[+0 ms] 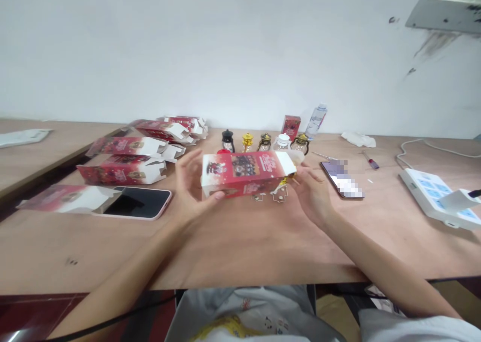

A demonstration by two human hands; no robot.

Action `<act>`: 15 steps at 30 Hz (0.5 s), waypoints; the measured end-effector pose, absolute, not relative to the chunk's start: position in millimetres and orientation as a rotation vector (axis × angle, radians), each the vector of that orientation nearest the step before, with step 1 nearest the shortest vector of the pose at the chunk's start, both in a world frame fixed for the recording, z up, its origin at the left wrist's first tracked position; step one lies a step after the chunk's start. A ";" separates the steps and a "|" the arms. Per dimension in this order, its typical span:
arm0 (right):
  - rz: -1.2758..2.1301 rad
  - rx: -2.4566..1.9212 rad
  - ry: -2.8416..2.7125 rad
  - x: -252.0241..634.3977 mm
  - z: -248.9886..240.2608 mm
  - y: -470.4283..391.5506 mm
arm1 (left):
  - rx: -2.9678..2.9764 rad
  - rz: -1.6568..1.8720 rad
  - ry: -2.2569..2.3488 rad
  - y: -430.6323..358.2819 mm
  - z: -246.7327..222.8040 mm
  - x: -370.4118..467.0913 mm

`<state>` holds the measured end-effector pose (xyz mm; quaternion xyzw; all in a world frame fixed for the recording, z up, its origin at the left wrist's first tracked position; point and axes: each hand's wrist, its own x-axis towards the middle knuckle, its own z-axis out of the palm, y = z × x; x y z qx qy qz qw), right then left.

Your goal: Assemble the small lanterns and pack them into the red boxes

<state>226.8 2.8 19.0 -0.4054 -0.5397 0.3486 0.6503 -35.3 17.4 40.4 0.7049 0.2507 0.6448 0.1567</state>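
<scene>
The left hand (191, 182) grips the left end of a red-and-white printed cardboard box (244, 167) over the brown wooden table (240, 247). The right hand (313, 192) is at the box's right end; its grip cannot be determined.

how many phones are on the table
2: a dark-screened phone on the left, partly covered by a red carton, and a lit phone to the right of the right hand. The held box may hide others.
</scene>
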 end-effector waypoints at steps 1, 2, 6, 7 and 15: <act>0.829 -0.866 -1.144 229.6 25.9 3.5 | 1.972 1.886 0.752 18.8 41.8 -35.9; 0.867 -0.820 -1.057 232.3 33.0 4.2 | 1.930 1.928 0.772 21.0 42.5 -37.0; 0.823 -0.773 -0.838 247.3 56.7 11.2 | 1.823 2.112 0.802 36.4 40.6 -47.8; 0.776 -0.770 -0.787 252.7 60.8 14.1 | 1.823 2.183 0.785 40.3 40.7 -51.5; 0.262 -1.029 -0.862 289.6 58.2 35.8 | 1.906 2.493 0.993 39.4 58.3 -67.2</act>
